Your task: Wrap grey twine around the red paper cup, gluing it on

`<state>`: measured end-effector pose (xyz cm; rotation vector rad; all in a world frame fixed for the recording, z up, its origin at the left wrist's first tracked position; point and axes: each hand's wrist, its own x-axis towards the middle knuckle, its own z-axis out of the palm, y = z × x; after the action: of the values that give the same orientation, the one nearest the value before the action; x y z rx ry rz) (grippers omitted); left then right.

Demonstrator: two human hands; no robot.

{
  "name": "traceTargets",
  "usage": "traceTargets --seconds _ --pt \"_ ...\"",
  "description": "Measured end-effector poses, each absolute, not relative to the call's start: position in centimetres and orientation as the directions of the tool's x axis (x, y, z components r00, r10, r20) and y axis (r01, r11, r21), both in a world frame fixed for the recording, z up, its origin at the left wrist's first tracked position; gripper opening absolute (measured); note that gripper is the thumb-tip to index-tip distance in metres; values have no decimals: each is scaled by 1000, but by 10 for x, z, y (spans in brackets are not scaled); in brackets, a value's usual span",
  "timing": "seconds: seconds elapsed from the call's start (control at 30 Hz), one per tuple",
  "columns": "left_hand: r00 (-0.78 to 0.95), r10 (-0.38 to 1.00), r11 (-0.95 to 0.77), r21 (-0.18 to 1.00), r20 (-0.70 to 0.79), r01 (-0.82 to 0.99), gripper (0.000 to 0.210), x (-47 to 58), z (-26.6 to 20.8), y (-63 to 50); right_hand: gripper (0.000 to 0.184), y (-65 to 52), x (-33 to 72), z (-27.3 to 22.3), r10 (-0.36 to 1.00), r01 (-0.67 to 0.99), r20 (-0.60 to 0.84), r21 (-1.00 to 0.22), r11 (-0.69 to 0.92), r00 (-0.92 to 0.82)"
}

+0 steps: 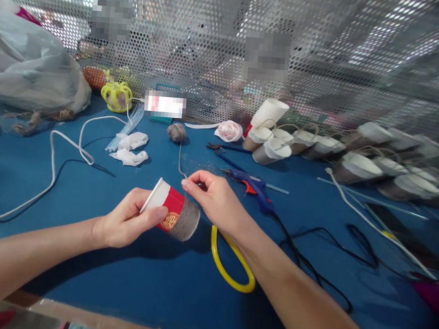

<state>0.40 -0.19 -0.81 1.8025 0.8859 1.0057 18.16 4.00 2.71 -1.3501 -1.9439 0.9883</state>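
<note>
A red and white paper cup (173,200) lies tilted in my left hand (129,217), its open rim toward the left. Grey yarn (186,220) is wound around the cup's base half, and a gold emblem shows on the red part. My right hand (217,197), just right of the cup, pinches the yarn strand (180,162) between thumb and fingertips. That strand runs back to a small grey yarn ball (177,132) on the blue table. Below my right wrist shows a yellow loop handle (246,286); the rest of it is hidden under the hand.
A blue glue gun (254,185) with a black cord and pliers (228,148) lie to the right. Several wrapped cups (358,168) stand along the mesh wall (206,47). White scraps (129,156), a white cable (53,161), a ribbon roll (228,131) and a plastic bag (33,68) lie behind.
</note>
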Motion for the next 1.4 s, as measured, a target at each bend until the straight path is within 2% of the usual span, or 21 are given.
traceTargets --seconds 0.3,0.57,0.67,0.77,0.9,0.97,1.03,1.1,1.13,1.2,1.27,1.33,1.4 --pt "414 840 -423 901 350 95 29 6 -4 -3 22 40 181 24 946 520 -2 -835 177 -325" --pt "363 924 -104 992 124 -74 30 9 -10 -3 23 41 178 21 944 493 -61 -862 115 -325" --pt "352 930 -69 992 102 -105 31 10 -10 -3 23 43 177 17 946 486 -62 -867 107 -319" --pt "348 913 -208 977 211 -45 29 9 -7 -3 26 47 180 16 952 486 -52 -867 107 -301" --pt "361 801 -534 843 478 69 22 5 0 1 43 49 190 30 928 449 -85 -889 95 -363" --pt "379 773 -584 804 509 111 20 3 2 4 45 47 196 41 858 401 -132 -912 91 -496" --pt "422 772 -574 806 475 142 20 3 3 7 44 43 200 48 789 369 -162 -925 87 -593" --pt "450 811 -471 874 374 120 18 4 4 10 47 39 201 51 779 381 -174 -920 90 -603" --pt "450 846 -357 930 285 82 17 5 3 11 49 37 201 50 796 409 -165 -906 112 -582" --pt "433 900 -32 999 45 -37 19 7 3 14 51 32 199 46 836 490 -98 -845 216 -539" --pt "430 888 249 956 -162 -154 25 9 2 16 51 26 196 40 850 575 7 -733 362 -526" --pt "413 875 363 907 -252 -215 28 12 2 17 51 21 193 36 832 610 79 -643 463 -549" --pt "372 891 356 908 -259 -220 29 13 1 16 53 19 191 33 809 595 96 -628 501 -580"
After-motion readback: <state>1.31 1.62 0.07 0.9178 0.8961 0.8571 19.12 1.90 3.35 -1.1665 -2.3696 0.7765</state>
